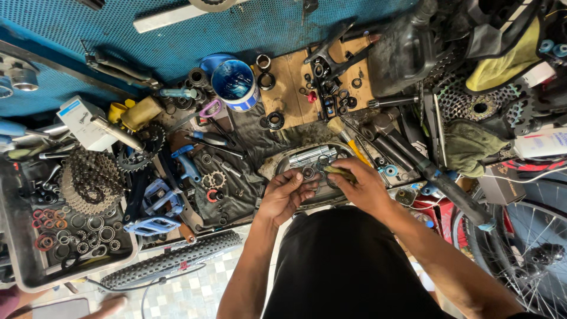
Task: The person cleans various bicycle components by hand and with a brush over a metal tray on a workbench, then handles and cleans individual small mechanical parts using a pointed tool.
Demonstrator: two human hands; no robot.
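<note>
Right, far left first: grey plastic tray (18,260) w/ loads of small rings and washers (88,233) in it, some red/orange. Just above that, a stacked cassette of sprockets (88,180) w/ a loop of chain lying on it. White box (80,121) and a yellow part (139,111) sit further up, by the blue mesh wall (147,35). Blue pedals (153,204) lie near the tray's right edge, and a knobby tyre (171,260) runs along the bench edge below them.

Middle: blue-and-white tub (234,84) up top, open, w/ dark bearings scattered beside it on a wooden board (289,88). A dark rag (248,147) covers the bench between.

Left hand (286,195) is curled, thumb and fingertips pinching a small round bearing (308,173) right at the near rim of an oval metal dish (283,160). Right hand (363,189) is just beside it, almost touching, fingers closed round a brush w/ a greenish-yellow handle (339,172) whose end points at the bearing. Both hands are over the dish's near side. Inside the dish: a shiny metal cylinder (312,155) and a few more rings; can't tell exactly what each is.

Right side: long dark tools w/ black handles (425,168) fan out diagonally, a black jug (401,53) stands above, then a big toothed cassette (478,106) partly under an olive rag (472,147). Far right, a spoked wheel (531,236) leans by the person's right forearm.
</note>
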